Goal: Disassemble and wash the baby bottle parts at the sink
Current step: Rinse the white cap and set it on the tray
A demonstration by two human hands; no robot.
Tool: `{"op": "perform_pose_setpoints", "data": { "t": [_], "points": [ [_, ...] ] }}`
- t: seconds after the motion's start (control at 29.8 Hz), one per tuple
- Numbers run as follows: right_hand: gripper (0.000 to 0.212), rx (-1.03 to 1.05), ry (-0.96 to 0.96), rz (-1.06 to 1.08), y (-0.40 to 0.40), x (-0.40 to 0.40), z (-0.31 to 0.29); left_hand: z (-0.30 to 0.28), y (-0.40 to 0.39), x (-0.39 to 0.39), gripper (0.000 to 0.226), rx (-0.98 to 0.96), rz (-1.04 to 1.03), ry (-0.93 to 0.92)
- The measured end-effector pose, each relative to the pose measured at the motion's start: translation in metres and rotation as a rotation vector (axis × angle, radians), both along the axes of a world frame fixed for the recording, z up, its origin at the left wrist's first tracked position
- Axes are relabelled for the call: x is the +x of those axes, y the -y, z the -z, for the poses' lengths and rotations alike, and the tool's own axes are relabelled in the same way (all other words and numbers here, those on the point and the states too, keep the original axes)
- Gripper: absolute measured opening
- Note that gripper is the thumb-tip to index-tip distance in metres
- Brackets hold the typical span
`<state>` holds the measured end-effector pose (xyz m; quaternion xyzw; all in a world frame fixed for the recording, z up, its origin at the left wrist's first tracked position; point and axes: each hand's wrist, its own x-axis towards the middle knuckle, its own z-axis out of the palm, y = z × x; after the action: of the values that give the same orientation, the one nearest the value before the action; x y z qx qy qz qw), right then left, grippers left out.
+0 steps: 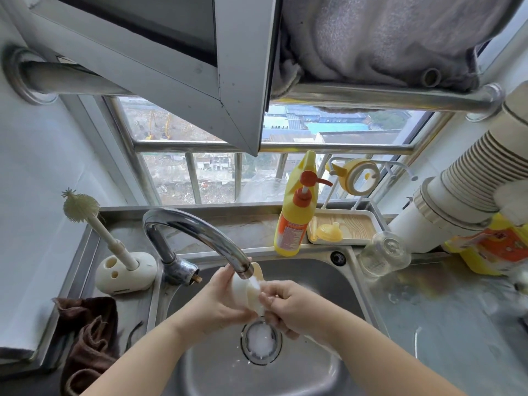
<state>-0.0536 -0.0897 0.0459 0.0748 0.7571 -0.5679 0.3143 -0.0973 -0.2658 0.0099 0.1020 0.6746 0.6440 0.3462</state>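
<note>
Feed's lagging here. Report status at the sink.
Both hands, left and right, gripping cream bottle part under running faucet. Glass bottle waits on counter. Nothing obstructing.

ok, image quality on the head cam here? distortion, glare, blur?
Head view: strong fisheye, the window frame and rail bow outward; soft daylight from the window, no hard shadows; mild sheen on the faucet and the sink wall; the cream bottle part between left hand and right hand is washed out under the water stream; edges soft.
</note>
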Motion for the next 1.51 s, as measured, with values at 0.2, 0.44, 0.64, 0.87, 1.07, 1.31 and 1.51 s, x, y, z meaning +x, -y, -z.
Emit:
{"op": "perform_pose_setpoints", "data": {
  "t": [0.2, 0.44, 0.64, 0.87, 1.07, 1.31, 1.51],
  "points": [
    [0.021, 0.167, -0.13, -0.084, 0.001, 0.006, 0.005, -0.016, 0.0, 0.004, 0.07, 0.195, -0.031, 0.283],
    [0.049, 1.005, -0.78, -0.495, -0.011, 0.005, 0.001, -0.022, -0.007, 0.005, 0.048, 0.054, -0.138, 0.245],
    [0.071, 1.104, -0.827, -0.425, -0.001, 0.009, 0.007, -0.031, -0.012, 0.001, 0.053, 0.071, -0.178, 0.189],
    [0.019, 0.28, -0.321, -0.155, -0.003, 0.003, 0.01, -0.025, -0.011, -0.001, 0.05, 0.118, -0.275, 0.122],
    [0.074, 1.152, -0.992, -0.42, -0.01, 0.001, 0.005, -0.023, -0.009, 0.0, 0.047, 0.043, -0.193, 0.171],
    [0.027, 0.371, -0.215, -0.161, 0.004, 0.006, 0.014, -0.019, -0.007, 0.006, 0.054, 0.113, -0.254, 0.057],
    [0.022, 0.081, -0.04, 0.086, 0.007, 0.002, 0.009, -0.009, -0.006, 0.008, 0.057, 0.077, -0.149, 0.051]
  ]
}}
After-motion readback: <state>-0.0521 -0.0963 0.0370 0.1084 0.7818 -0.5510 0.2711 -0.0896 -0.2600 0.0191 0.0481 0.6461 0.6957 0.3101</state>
